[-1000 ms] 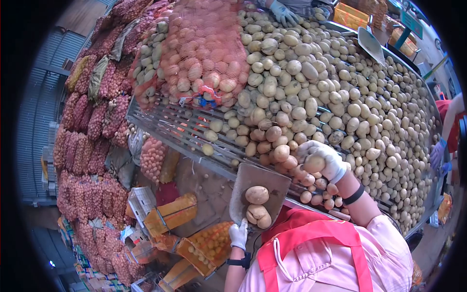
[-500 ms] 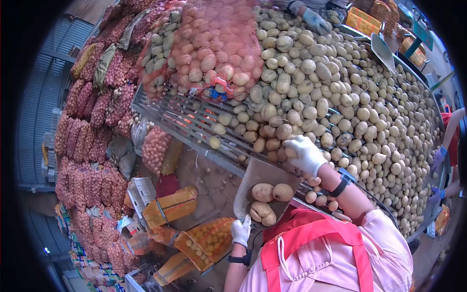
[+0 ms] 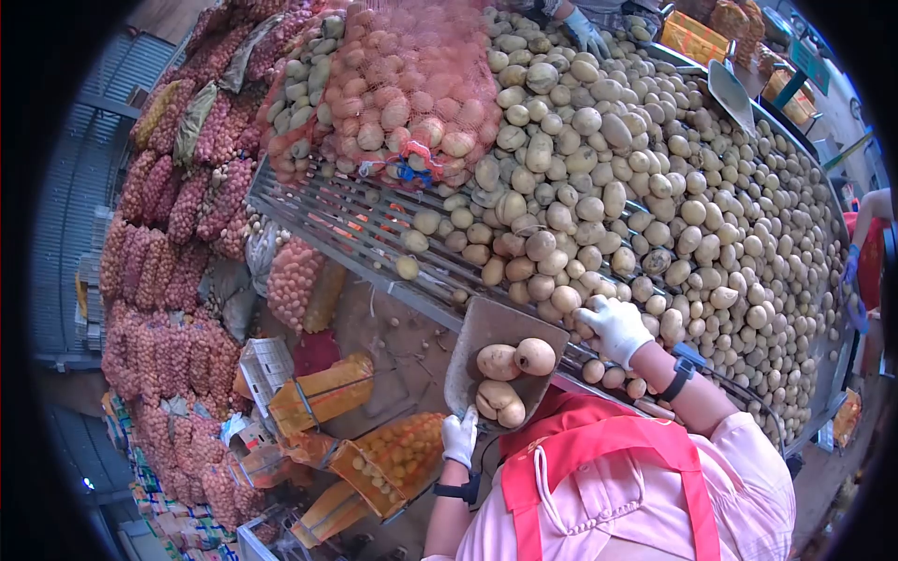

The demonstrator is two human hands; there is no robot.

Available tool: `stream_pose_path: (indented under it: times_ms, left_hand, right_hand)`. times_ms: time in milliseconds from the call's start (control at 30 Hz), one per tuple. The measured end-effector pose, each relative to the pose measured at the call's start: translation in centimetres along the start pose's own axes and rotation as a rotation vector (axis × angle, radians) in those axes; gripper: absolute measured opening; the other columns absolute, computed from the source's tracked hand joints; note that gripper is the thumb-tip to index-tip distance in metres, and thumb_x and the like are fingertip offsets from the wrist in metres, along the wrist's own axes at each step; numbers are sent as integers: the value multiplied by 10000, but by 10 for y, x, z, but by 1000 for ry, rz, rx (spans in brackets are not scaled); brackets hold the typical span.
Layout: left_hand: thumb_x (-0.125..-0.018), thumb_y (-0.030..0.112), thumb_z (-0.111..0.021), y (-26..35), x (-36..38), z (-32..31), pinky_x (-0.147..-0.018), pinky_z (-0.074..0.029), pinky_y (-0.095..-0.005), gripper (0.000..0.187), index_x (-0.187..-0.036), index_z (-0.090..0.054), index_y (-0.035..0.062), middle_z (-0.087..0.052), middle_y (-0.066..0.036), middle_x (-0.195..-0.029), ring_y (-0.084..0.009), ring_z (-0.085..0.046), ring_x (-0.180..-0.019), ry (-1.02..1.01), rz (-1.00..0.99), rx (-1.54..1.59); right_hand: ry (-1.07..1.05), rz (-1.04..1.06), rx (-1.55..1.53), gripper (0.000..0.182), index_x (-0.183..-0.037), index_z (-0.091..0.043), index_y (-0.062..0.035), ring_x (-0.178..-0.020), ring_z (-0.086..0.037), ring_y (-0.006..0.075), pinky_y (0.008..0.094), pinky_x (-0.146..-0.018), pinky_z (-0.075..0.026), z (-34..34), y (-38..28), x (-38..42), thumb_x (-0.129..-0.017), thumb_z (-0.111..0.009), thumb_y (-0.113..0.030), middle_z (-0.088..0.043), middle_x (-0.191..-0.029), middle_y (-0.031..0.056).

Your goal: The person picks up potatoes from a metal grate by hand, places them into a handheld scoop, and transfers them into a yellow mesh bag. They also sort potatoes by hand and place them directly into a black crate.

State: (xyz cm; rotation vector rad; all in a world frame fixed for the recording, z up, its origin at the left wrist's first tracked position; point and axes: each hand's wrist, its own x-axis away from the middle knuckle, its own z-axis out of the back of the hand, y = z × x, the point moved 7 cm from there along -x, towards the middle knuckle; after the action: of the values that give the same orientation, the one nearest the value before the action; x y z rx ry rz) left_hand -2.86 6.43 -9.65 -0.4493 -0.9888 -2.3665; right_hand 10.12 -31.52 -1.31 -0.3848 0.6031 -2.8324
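Note:
My left hand (image 3: 458,437), in a white glove, is closed on the near rim of a shallow grey scoop (image 3: 465,360). Inside the scoop lie a few large potatoes (image 3: 496,362), one with a dark hollow end and one lobed. My right hand (image 3: 619,330), also gloved in white, rests at the near edge of the potato heap (image 3: 692,213), just right of the scoop. Its fingers are stretched over the potatoes and touch them; the fingertips are partly hidden. The scoop sits against the edge of a slatted metal sorting table (image 3: 327,210).
A full red mesh sack (image 3: 412,103) lies on the table's far left. Stacked sacks (image 3: 168,365) line the left side. Orange crates (image 3: 323,393) and a yellow net sack (image 3: 398,458) stand below. A co-worker's gloved hand (image 3: 587,33) is at the far edge; another scoop (image 3: 730,93) lies there.
My right hand has moved right and slightly nearer, away from a potato at the table edge. The scoop has shifted slightly left with my left hand. The far co-worker's hand has moved left.

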Motion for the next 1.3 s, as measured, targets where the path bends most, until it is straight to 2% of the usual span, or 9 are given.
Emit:
stream_pose_path:
  times_ms: [100, 200, 267, 367, 467, 700, 833, 967, 1300]
  left_hand:
    - [-877, 399, -720, 1, -2, 1, -555, -434, -447, 557, -668, -626, -109, -599, -193, -552, -214, -542, -512, 16, -18, -65]
    - [-888, 370, -717, -7, -3, -3, -551, -430, -437, 523, -673, -633, -100, -599, -160, -549, -177, -514, -523, 7, -31, -23]
    - [-894, 349, -715, -10, -2, -10, -551, -427, -433, 501, -684, -636, -98, -597, -141, -550, -159, -489, -534, -22, 2, 151]
    - [-901, 332, -712, 6, 6, -8, -543, -415, -427, 484, -688, -630, -94, -574, -118, -544, -143, -450, -551, -23, -18, 192]
    - [-906, 331, -707, -19, -4, -19, -532, -403, -418, 481, -696, -629, -95, -555, -105, -539, -136, -441, -548, -3, -39, 180]
    - [-900, 327, -713, -13, 20, -1, -514, -379, -407, 480, -685, -622, -93, -537, -96, -537, -119, -443, -556, -43, -19, 244]
    - [-909, 303, -702, -36, 51, 30, -462, -389, -367, 448, -656, -595, -51, -533, -31, -546, -101, -444, -493, 76, -65, 342]
    - [-922, 289, -658, -71, 86, 55, -362, -463, -290, 320, -785, -635, 0, -589, -40, -592, -148, -563, -426, 104, 292, 716]
    - [-946, 354, -566, -176, 109, 190, -317, -383, -247, 314, -941, -640, 49, -622, -66, -580, -139, -551, -379, 398, 491, 1003]
  right_hand:
    - [-74, -19, -209, 387, -1164, -648, -194, -993, -636, 283, 410, -826, -512, 9, 4, 3, -788, -709, -262, -632, -1070, 70]
    - [-271, -340, -1297, 451, -1277, -596, -102, -1008, -642, 225, 363, -873, -511, -15, 22, 14, -888, -653, -323, -657, -1155, 80]
    - [-291, -192, -1532, 535, -1342, -526, -3, -1052, -631, 208, 341, -926, -506, -15, 28, 20, -977, -526, -394, -644, -1220, 132]
    - [-336, -241, -2135, 598, -1367, -470, 50, -1120, -617, 275, 362, -955, -509, -27, 24, 37, -1017, -420, -432, -600, -1281, 181]
    - [-299, -186, -2409, 650, -1387, -436, 63, -1144, -607, 307, 376, -934, -522, 3, -7, 44, -1015, -423, -470, -572, -1313, 207]
    - [-320, -34, -2211, 733, -1437, -391, 9, -974, -667, 298, 391, -813, -572, -1, -21, 48, -937, -546, -503, -571, -1276, 209]
    - [-386, -63, -2139, 754, -1469, -348, -33, -902, -681, 305, 383, -650, -603, 1, -54, 26, -848, -659, -326, -574, -1235, 195]
    - [-498, -103, -2117, 729, -1468, -370, -69, -902, -682, 306, 389, -670, -602, -25, -87, 11, -899, -626, -447, -596, -1196, 184]
    - [-781, -324, -1881, 499, -1405, -463, -119, -874, -680, 303, 416, -705, -592, -123, -232, -24, -989, -545, -383, -605, -1236, 168]
